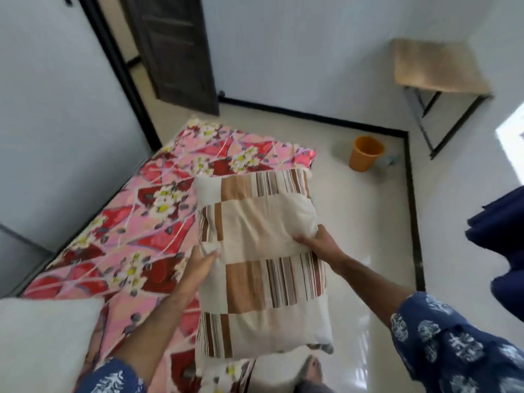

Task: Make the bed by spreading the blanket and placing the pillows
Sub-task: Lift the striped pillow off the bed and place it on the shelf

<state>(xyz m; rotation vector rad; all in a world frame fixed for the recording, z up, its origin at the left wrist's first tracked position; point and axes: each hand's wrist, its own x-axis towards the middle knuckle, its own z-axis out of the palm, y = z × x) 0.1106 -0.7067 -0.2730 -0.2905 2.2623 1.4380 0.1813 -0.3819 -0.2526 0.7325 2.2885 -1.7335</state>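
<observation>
Flanking pillow (261, 259): blanket (127, 222), bucket (367, 153)

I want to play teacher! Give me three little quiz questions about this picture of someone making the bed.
1. True or false: both hands grip the striped pillow.
2. What colour is the bucket on the floor: A green, B orange, C black?
3. Fill in: the flowery blanket on the bed is mostly pink and ____.

Key
1. True: the left hand holds its left edge and the right hand its right edge.
2. B.
3. Red.
</observation>
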